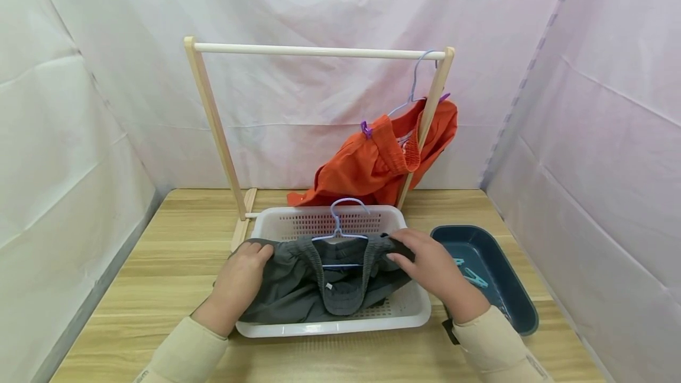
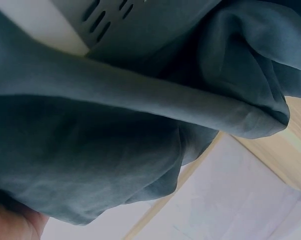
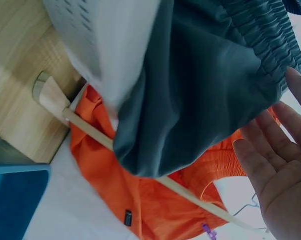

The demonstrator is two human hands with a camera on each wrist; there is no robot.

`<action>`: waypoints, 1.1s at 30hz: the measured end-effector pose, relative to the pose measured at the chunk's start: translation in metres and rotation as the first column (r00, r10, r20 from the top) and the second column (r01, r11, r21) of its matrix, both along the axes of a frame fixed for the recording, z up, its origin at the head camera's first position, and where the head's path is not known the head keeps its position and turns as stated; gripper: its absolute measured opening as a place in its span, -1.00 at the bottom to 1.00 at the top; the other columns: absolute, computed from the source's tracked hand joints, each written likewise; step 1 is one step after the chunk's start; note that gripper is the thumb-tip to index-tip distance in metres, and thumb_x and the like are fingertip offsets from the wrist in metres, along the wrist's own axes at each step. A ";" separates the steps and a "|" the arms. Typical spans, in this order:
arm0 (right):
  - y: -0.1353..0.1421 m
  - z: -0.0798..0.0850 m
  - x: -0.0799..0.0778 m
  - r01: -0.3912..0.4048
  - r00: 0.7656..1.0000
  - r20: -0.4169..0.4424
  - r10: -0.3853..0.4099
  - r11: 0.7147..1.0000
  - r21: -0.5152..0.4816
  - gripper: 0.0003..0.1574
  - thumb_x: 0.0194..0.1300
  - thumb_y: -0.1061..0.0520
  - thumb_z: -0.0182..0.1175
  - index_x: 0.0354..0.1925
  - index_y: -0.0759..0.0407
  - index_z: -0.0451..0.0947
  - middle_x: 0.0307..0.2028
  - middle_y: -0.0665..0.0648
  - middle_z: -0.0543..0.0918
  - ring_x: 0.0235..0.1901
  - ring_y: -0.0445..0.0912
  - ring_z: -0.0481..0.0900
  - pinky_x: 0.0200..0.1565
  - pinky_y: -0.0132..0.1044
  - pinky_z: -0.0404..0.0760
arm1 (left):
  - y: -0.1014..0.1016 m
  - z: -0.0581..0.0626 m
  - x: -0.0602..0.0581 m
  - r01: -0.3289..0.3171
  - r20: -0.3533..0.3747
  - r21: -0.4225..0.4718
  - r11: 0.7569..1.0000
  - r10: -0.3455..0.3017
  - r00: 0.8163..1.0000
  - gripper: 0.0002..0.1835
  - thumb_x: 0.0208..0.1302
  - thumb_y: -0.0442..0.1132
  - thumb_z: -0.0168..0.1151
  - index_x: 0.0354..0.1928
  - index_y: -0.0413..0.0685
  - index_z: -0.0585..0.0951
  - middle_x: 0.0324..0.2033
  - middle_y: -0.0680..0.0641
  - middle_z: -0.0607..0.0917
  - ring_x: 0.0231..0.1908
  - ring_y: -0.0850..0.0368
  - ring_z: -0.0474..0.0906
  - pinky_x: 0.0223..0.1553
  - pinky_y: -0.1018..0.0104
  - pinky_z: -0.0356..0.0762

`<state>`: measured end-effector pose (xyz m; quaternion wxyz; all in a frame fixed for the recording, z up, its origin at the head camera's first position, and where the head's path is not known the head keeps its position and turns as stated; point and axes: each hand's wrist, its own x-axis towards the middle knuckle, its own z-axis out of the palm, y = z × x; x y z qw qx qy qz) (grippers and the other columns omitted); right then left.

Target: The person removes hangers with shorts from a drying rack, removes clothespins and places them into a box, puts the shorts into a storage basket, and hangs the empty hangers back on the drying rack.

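Dark grey pants (image 1: 289, 288) with an elastic waistband lie spread over a white plastic basket (image 1: 333, 330). A light blue hanger (image 1: 337, 232) sits inside the waistband, its hook standing up toward the rack. My left hand (image 1: 239, 276) grips the left end of the waistband, fingers curled over the cloth. At the other end my right hand (image 1: 433, 265) touches the waistband. In the right wrist view its fingers are nearly straight and the thumb stands apart at the edge of the elastic. Cloth fills most of the left wrist view, hiding nearly all of that hand.
Behind the basket stands a wooden rack with a white rail (image 1: 319, 50). Orange pants (image 1: 367, 164) hang at its right end from a blue hanger (image 1: 412, 84) with purple clips (image 1: 366, 129). A dark blue tray (image 1: 492, 253) holding turquoise clips (image 1: 475, 278) is at right.
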<state>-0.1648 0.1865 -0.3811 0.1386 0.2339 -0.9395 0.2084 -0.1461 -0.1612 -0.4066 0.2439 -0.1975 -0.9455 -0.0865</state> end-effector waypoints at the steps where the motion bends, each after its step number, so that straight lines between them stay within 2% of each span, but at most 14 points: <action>1: -0.001 0.001 -0.001 -0.006 1.000 -0.001 0.006 1.000 0.005 -0.48 0.15 0.10 0.39 0.08 0.20 0.59 0.04 0.18 0.64 0.06 0.08 0.58 0.06 0.04 0.56 | 0.000 0.000 0.000 0.001 0.001 0.002 1.000 -0.001 1.000 -0.77 0.01 -0.62 0.30 -0.33 -0.21 0.58 -0.45 -0.14 0.61 -0.33 -0.05 0.57 -0.34 0.15 0.62; 8: -0.013 0.007 -0.005 -0.035 0.999 0.042 0.033 0.999 0.039 -0.50 0.19 0.06 0.35 0.09 0.20 0.58 0.02 0.17 0.65 0.05 0.06 0.60 0.06 0.02 0.56 | -0.001 0.000 0.001 0.005 -0.005 0.008 1.000 -0.005 1.000 -0.78 0.01 -0.61 0.31 -0.35 -0.20 0.57 -0.46 -0.13 0.61 -0.35 -0.04 0.56 -0.36 0.16 0.62; 18: -0.020 0.006 -0.009 -0.055 0.998 0.037 0.053 0.997 0.055 -0.60 0.22 0.06 0.33 0.02 0.14 0.63 -0.06 0.10 0.69 -0.04 0.00 0.63 0.03 -0.02 0.59 | -0.003 0.000 0.000 0.027 -0.023 0.031 0.999 -0.026 0.999 -0.76 -0.02 -0.63 0.27 -0.34 -0.21 0.57 -0.46 -0.12 0.60 -0.35 -0.05 0.56 -0.38 0.13 0.61; 26: -0.023 0.004 -0.009 -0.051 0.998 -0.017 0.053 0.996 0.066 -0.83 0.21 0.15 0.32 -0.19 0.13 0.65 -0.24 0.06 0.72 -0.20 -0.05 0.68 -0.11 -0.09 0.65 | -0.004 -0.001 0.001 0.003 -0.012 0.028 1.000 -0.003 1.000 -0.71 -0.06 -0.66 0.31 -0.31 -0.22 0.58 -0.43 -0.14 0.61 -0.34 -0.04 0.58 -0.37 0.15 0.62; 33: -0.025 0.000 -0.008 -0.051 0.995 -0.077 0.057 0.996 0.070 -0.89 0.20 0.20 0.32 -0.25 0.11 0.64 -0.28 0.05 0.73 -0.25 -0.06 0.69 -0.18 -0.12 0.67 | -0.005 -0.001 0.003 0.007 -0.012 0.051 0.999 -0.006 1.000 -0.72 -0.05 -0.67 0.28 -0.33 -0.23 0.55 -0.42 -0.14 0.61 -0.35 -0.03 0.57 -0.40 0.16 0.60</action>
